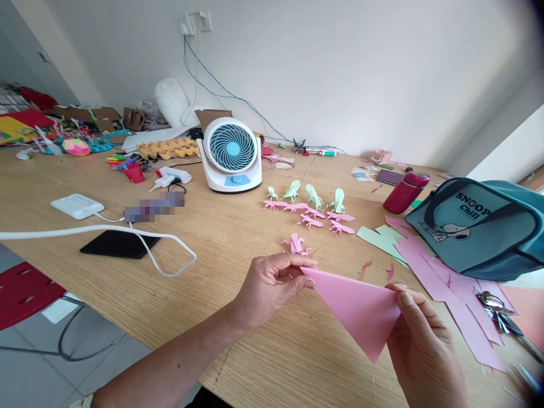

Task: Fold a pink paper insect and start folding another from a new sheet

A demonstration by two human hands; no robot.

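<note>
A pink sheet of paper (357,309), folded into a triangle, is held above the table between my two hands. My left hand (272,286) pinches its left corner between thumb and fingers. At the upper right corner, my right hand (425,340) grips the paper with the thumb in front. The triangle's point hangs downward. Just beyond my left hand sits a pink folded paper figure (295,243) with thin legs. Farther back, several pink insect-like figures (312,221) stand in front of several green ones (314,196).
Pink paper strips (463,317) lie at the right with scissors (495,306) near them. A teal bag (480,226) and a red bottle (407,192) stand behind. A white fan (233,156) is at the back; a white cable (106,229) crosses the left side.
</note>
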